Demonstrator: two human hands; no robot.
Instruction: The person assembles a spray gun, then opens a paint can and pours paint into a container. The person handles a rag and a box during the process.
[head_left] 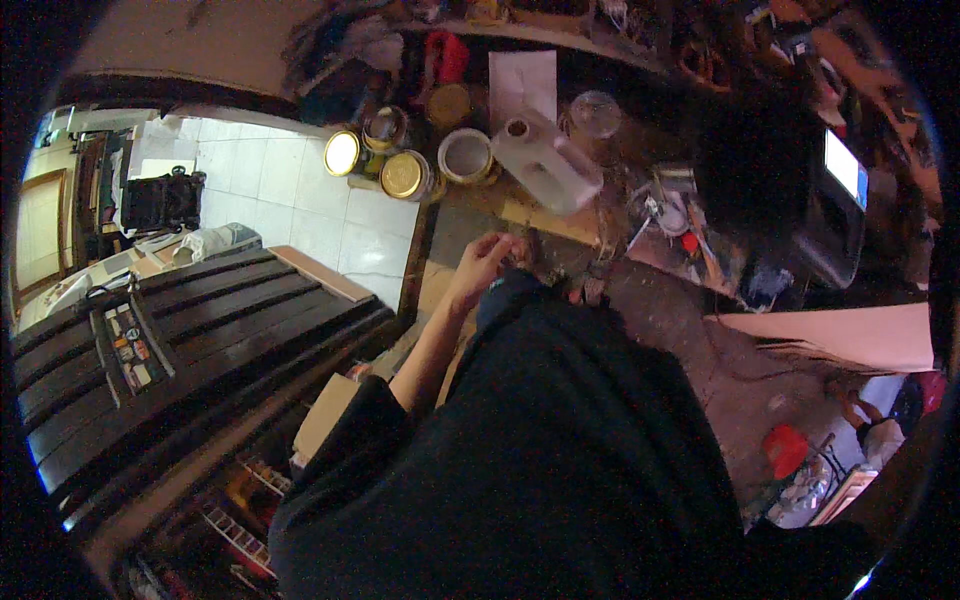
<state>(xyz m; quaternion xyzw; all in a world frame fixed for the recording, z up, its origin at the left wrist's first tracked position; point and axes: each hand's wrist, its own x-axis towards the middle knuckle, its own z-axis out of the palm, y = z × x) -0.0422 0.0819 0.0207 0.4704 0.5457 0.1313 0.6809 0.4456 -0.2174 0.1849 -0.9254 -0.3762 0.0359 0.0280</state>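
My left hand (488,264) is in front of my dark clothing, its bare forearm coming up from a black sleeve. Its fingers are curled in and pressed together; whatever they hold, if anything, is too small and dim to make out. Just beyond the hand lies a translucent white plastic jug (545,160) with a handle, tipped on its side. To the jug's left stand several round cans, among them a gold-lidded can (403,175) and an open-looking can (466,156) with a pale top. My right hand does not show; only dark sleeve appears at the lower right.
A dark slatted wooden panel (220,340) fills the left, beside white floor tiles (290,180). On the right are a lit screen (845,165), a pale sheet (840,338) and a red object (786,450). Cluttered tools and scraps (680,215) lie ahead, near a clear round tub (596,114).
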